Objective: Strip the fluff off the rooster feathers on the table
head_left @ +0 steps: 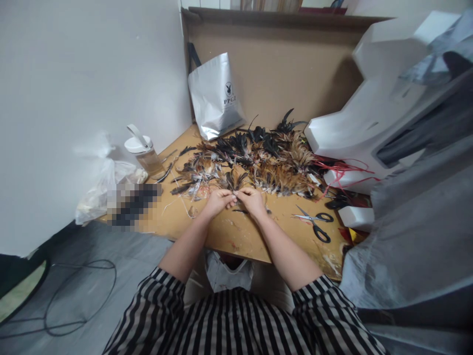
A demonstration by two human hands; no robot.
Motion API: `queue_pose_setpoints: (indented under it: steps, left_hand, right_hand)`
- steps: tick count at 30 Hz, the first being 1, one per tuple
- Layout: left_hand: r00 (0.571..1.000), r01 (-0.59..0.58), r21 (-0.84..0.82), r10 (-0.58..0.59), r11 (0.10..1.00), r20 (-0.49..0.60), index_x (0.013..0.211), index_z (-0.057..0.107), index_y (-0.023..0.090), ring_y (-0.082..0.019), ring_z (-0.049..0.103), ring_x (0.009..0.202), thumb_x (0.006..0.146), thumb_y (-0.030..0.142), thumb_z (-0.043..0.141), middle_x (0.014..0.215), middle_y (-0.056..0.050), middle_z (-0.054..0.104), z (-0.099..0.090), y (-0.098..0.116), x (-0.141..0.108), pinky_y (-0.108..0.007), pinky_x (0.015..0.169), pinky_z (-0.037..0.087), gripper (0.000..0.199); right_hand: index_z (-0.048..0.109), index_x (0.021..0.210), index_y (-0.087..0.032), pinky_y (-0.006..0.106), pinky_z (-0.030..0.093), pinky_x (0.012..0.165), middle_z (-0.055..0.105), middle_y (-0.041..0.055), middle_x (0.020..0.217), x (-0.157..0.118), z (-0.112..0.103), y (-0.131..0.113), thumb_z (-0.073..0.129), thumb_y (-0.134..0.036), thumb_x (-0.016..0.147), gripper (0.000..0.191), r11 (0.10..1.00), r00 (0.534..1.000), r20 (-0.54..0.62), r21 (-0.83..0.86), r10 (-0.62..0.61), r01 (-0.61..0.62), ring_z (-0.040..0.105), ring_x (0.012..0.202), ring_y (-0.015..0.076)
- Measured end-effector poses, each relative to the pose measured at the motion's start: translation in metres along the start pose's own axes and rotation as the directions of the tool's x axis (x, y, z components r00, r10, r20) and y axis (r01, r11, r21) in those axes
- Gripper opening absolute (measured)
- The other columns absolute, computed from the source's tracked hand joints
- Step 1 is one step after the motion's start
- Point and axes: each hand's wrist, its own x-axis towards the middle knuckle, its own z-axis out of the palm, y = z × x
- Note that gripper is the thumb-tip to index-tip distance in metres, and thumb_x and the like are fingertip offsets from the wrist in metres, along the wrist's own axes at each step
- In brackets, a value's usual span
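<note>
Both my hands meet over the front edge of a wide spread of brown and black feathers (281,172). My left hand (220,201) is closed in a pinch on the base of a small feather bunch (232,180), whose dark tips point away from me. Against it, my right hand (252,201) pinches at the same base, fingertips touching those of my left hand. To the right of my hands, scissors (314,218) with black handles lie partly open on the wooden table (236,236).
A silver bag (216,98) leans on the cardboard backing (288,69). At the left stand a lidded bottle (146,153) and a plastic bag (107,190). Red strings (345,172) and white foam (332,128) are at the right. Below the table edge sits a lined bin (229,276).
</note>
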Motion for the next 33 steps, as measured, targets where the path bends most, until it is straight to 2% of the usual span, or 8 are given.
queue_pose_setpoints:
  steps: [9, 20, 24, 26, 30, 33]
  left_hand:
    - [0.998, 0.067, -0.085, -0.067, 0.994, 0.003, 0.079, 0.064, 0.010, -0.012, 0.058, 0.051, 0.065, 0.036, 0.065, 0.059, -0.006, 0.064, 0.005, -0.002, 0.000, -0.020, 0.047, 0.042, 0.029]
    - [0.999, -0.016, 0.036, 0.017, 0.999, -0.042, 0.063, 0.064, 0.012, -0.008, 0.050, 0.045, 0.066, 0.034, 0.063, 0.053, -0.002, 0.059, 0.002, -0.004, 0.002, -0.020, 0.046, 0.039, 0.022]
    - [0.990, -0.010, -0.021, 0.007, 1.000, -0.138, 0.066, 0.064, 0.012, -0.007, 0.048, 0.044, 0.067, 0.038, 0.064, 0.055, -0.002, 0.059, -0.001, -0.002, 0.003, -0.019, 0.044, 0.035, 0.025]
    - [0.980, -0.014, -0.076, -0.001, 0.997, -0.200, 0.066, 0.064, 0.013, -0.006, 0.046, 0.044, 0.067, 0.039, 0.064, 0.057, -0.002, 0.059, -0.003, -0.002, 0.004, -0.019, 0.043, 0.034, 0.026]
    - [0.964, -0.027, -0.179, -0.022, 0.983, -0.266, 0.067, 0.064, 0.012, -0.005, 0.045, 0.043, 0.065, 0.038, 0.066, 0.058, -0.002, 0.059, -0.005, -0.002, 0.006, -0.018, 0.043, 0.032, 0.026]
    - [0.958, -0.032, -0.274, -0.048, 0.961, -0.282, 0.068, 0.063, 0.012, -0.005, 0.048, 0.047, 0.062, 0.037, 0.069, 0.061, -0.003, 0.060, -0.005, 0.000, 0.006, -0.017, 0.043, 0.033, 0.026]
  right_hand:
    - [0.061, 0.057, -0.017, 0.022, 0.034, 0.050, 0.053, -0.0026, 0.052, 0.004, -0.001, 0.009, 0.064, -0.035, 0.063, 0.019, 0.996, 0.996, -0.047, -0.064, -0.071, 0.068, 0.045, 0.051, 0.0098]
    - [0.063, 0.055, -0.017, 0.024, 0.038, 0.057, 0.055, 0.0000, 0.055, 0.003, -0.003, 0.000, 0.062, -0.032, 0.066, 0.019, 0.948, 0.976, -0.032, -0.248, -0.215, 0.200, 0.048, 0.058, 0.0120]
    - [0.067, 0.070, -0.016, 0.025, 0.040, 0.061, 0.063, 0.0024, 0.068, 0.013, -0.021, 0.001, 0.059, -0.037, 0.067, 0.023, 0.971, 0.977, -0.129, -0.190, -0.168, 0.142, 0.053, 0.061, 0.0130]
    - [0.067, 0.071, -0.015, 0.025, 0.040, 0.059, 0.064, 0.0028, 0.067, 0.019, -0.036, 0.004, 0.058, -0.038, 0.067, 0.025, 0.967, 0.977, -0.162, -0.236, -0.140, 0.099, 0.052, 0.059, 0.0129]
    - [0.064, 0.062, -0.014, 0.023, 0.035, 0.052, 0.059, 0.0004, 0.056, 0.024, -0.061, 0.012, 0.059, -0.035, 0.063, 0.022, 0.907, 0.996, -0.084, -0.421, -0.037, -0.002, 0.047, 0.050, 0.0110]
    - [0.065, 0.067, -0.015, 0.023, 0.036, 0.054, 0.061, 0.0003, 0.060, 0.023, -0.062, 0.014, 0.057, -0.032, 0.065, 0.019, 0.865, 0.998, -0.019, -0.501, -0.059, 0.041, 0.049, 0.053, 0.0111]
